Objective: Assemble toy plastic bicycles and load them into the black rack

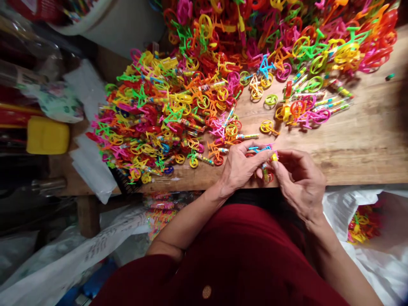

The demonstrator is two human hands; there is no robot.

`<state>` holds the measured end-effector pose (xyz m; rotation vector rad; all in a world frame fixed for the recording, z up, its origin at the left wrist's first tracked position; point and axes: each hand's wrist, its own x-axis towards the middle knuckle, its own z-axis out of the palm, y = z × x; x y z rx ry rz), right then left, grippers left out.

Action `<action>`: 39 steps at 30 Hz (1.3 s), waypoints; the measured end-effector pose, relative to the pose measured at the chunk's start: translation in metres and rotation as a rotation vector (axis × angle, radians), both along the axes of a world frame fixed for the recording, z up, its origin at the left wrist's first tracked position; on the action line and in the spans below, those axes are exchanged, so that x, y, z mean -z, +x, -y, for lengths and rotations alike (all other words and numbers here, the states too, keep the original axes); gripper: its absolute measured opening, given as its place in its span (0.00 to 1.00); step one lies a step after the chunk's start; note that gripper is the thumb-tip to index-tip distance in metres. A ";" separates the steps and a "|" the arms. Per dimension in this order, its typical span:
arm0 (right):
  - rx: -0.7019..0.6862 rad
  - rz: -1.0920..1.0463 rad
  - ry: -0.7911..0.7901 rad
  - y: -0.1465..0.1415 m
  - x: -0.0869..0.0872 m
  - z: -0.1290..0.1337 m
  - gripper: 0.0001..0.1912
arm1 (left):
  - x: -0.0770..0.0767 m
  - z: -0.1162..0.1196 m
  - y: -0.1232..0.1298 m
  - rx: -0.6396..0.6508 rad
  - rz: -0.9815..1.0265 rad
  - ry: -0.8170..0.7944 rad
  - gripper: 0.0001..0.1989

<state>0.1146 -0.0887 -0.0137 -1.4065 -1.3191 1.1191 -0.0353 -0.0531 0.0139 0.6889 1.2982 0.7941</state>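
Pinching a toy bicycle (264,163) at the table edge (350,176) (both hands)

head view | worn on person's head | faces steeply down | close above wooden table (366,140) edge and lap

You see the wooden table (366,136) and the heap of plastic toy bicycles (178,102) evenly lit and sharp, with soft shadows under the pieces. The left side falls dim and blurred. Edges bend with wide-angle distortion, and the white bags (389,255) glare slightly.
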 end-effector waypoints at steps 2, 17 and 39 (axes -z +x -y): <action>-0.023 0.015 0.030 0.000 0.000 -0.001 0.15 | -0.001 0.000 0.001 0.005 0.024 0.011 0.22; 0.060 0.351 0.376 0.003 -0.001 -0.006 0.09 | 0.004 0.005 0.010 0.016 0.154 -0.008 0.21; 0.041 0.341 0.412 -0.016 -0.020 -0.009 0.10 | 0.005 0.015 0.000 0.029 -0.386 0.487 0.10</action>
